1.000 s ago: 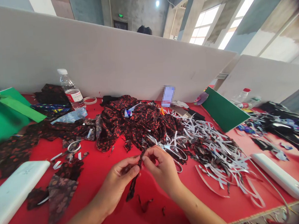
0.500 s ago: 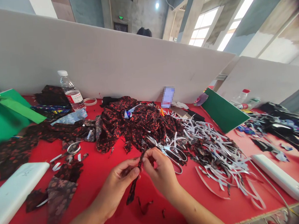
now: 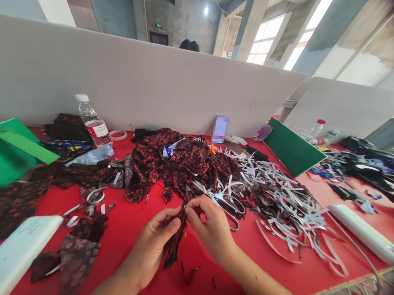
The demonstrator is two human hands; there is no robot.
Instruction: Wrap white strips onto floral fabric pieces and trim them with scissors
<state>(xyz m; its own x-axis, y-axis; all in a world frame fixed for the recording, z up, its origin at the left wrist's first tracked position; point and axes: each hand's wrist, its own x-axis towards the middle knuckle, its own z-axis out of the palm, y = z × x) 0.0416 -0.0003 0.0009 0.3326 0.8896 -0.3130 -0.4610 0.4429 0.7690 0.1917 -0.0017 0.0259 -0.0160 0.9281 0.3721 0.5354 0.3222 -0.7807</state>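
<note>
A narrow dark floral fabric strip (image 3: 172,250) runs between my two hands near the front of the table. My left hand (image 3: 158,235) pinches it between thumb and fingers, and its loose end hangs down toward me. Close beside it, my right hand (image 3: 209,219) also pinches the strip, a little higher up. Past my fingertips the strip leads toward a heaped dark floral cloth with red flowers (image 3: 181,161); whether they are one piece I cannot make out. Scissors (image 3: 221,198) with white handles lie just beyond my right hand, partly covered by it.
White and dark trimmings (image 3: 285,200) pile up at right. A water bottle (image 3: 96,124) and a phone (image 3: 220,128) stand by the grey partition (image 3: 147,79). White power banks (image 3: 24,249) lie at both sides. A green board (image 3: 292,147) leans behind the trimmings. Fabric scraps (image 3: 79,259) lie at left.
The strip's hanging part looks wider and more spread below my left hand. Both hands keep their pinch and have barely shifted.
</note>
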